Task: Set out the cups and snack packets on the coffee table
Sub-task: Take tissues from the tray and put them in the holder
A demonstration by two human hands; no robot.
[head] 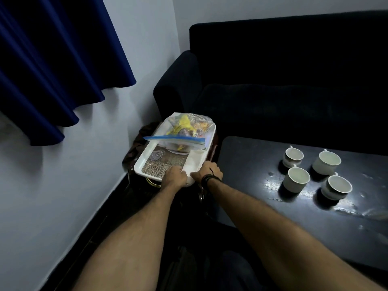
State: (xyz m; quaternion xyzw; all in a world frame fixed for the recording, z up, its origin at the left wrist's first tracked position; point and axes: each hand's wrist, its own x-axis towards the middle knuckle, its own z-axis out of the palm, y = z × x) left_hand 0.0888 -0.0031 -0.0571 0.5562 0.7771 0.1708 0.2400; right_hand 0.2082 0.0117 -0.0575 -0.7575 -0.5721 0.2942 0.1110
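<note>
Room: pale wall, blue curtain (52,66), dark sofa (283,80)
Surface: glossy black coffee table (252,164) bearing four white cups (315,171)
Tray (147,158): white, rectangular, long axis running away from the viewer, left of table
Bag (189,129): clear zip plastic, snack packets inside, on tray's far end
Hands: left hand (175,175) and right hand (206,170) curl over tray's near rim

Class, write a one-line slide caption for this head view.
Both hands, left and right, grip the tray holding a snack bag; four cups stand on the table.
</note>
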